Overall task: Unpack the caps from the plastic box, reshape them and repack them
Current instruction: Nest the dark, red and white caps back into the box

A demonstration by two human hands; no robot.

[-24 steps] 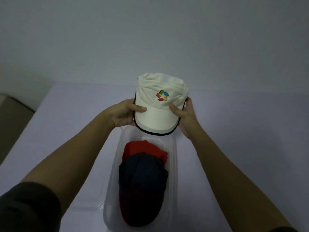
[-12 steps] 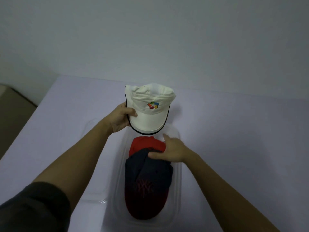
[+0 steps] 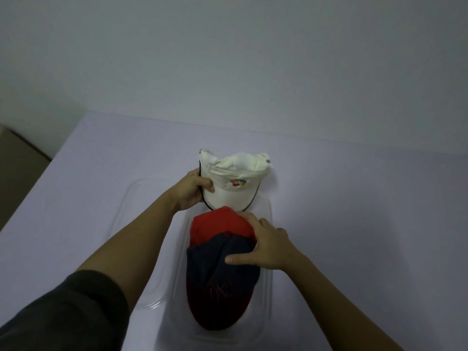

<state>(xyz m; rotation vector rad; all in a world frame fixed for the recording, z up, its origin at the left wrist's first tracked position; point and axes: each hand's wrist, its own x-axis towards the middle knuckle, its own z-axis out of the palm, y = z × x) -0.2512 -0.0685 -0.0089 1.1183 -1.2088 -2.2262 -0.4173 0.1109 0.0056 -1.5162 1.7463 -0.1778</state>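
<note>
White cap: left hand grips brim
Navy cap: right hand clasps crown
Risk: nested red cap could drag out

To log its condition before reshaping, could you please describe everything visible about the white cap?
The white cap is cream fabric with a crumpled crown, a multicoloured logo on the front and dark piping along the brim edge. Its brim points toward the person, over the far end of the clear plastic box. The left hand grips its left side, thumb on top of the brim. The right hand grips a navy cap. Whether it rests on the table is unclear.
</note>
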